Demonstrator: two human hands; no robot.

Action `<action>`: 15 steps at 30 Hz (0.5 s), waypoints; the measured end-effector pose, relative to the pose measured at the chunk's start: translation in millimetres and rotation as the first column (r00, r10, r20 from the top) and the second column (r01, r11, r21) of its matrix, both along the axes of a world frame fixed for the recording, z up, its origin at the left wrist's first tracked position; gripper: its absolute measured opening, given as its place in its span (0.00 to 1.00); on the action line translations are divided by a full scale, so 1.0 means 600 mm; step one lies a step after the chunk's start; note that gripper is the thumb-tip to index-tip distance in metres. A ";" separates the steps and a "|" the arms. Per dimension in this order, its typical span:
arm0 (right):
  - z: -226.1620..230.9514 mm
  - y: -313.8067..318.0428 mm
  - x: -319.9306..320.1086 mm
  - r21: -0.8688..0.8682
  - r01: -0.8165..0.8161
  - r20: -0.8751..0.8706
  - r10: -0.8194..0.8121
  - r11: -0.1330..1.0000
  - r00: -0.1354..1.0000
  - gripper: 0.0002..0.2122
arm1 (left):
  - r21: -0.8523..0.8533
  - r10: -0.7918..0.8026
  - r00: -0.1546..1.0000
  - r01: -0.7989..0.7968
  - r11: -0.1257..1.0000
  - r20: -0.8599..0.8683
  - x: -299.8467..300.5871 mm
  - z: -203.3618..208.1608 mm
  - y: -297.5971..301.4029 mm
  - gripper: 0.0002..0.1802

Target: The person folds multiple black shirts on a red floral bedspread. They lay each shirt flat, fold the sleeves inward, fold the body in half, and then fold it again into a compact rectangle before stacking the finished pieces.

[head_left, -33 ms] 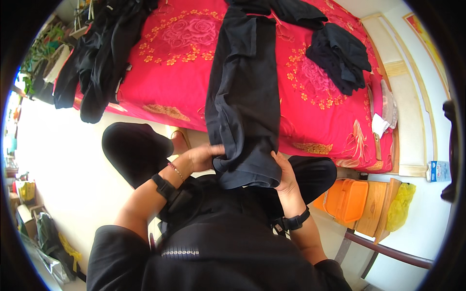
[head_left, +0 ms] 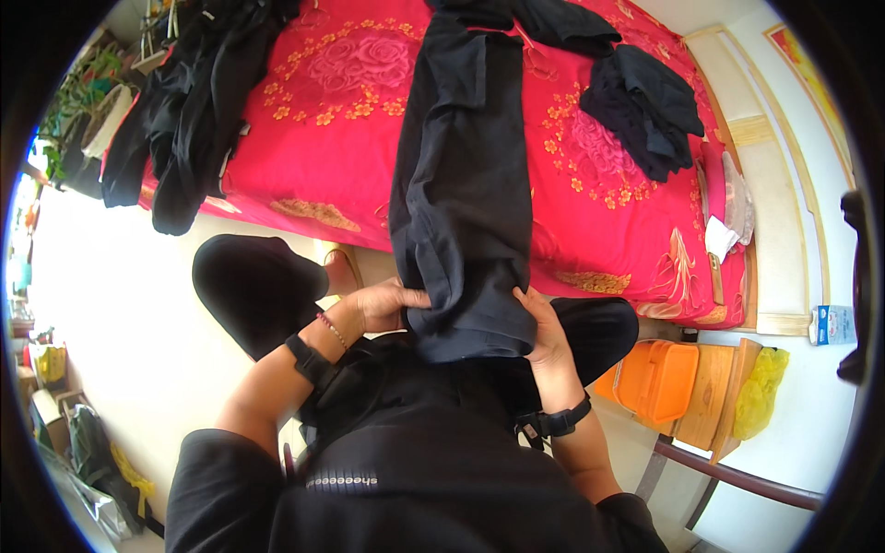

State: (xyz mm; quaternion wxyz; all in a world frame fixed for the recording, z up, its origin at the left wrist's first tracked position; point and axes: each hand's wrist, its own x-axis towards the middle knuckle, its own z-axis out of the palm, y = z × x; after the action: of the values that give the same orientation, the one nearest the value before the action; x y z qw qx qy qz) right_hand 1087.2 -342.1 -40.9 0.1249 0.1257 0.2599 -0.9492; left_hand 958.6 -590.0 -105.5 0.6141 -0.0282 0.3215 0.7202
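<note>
A: Long dark folded trousers of heavy black cloth [head_left: 466, 184] are laid lengthwise over the red floral bedspread [head_left: 332, 120], with the near end hanging off the bed edge down to the person's lap.

B: Hand state?

A: Left hand [head_left: 383, 304] is closed on the left edge of the hanging end, thumb on top of the cloth, fingers tucked behind it. Right hand [head_left: 544, 332] is pressed against the right edge of the same end, fingers curled round the hem. Both are gripping the trousers. A black strap is worn on each wrist; a thin beaded bracelet is seen on the left wrist as well.

B: Surroundings?

A: A crumpled black garment [head_left: 645, 111] is lying on the bedspread to the right of the trousers, apart from them. More dark clothes [head_left: 184, 120] are draped over the bed's left corner and hang off the side. An orange plastic bin [head_left: 656, 380] is standing on the floor just right of the right forearm, with a wooden board and a yellow bag [head_left: 758, 392] beside it. Potted green plants [head_left: 78, 101] are seen at far left.
</note>
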 end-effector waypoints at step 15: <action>0.191 -0.041 0.047 0.986 -0.153 0.161 0.152 -0.068 0.975 0.31 | 0.044 0.292 0.862 -0.302 0.952 -0.414 0.010 0.283 -0.123 0.27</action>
State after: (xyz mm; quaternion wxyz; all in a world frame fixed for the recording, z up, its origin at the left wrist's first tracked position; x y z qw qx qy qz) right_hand 1115.5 -366.9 73.8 0.1003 0.1473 0.8769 -0.4464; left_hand 964.5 -663.9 64.0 0.4129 0.0699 0.4444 0.7919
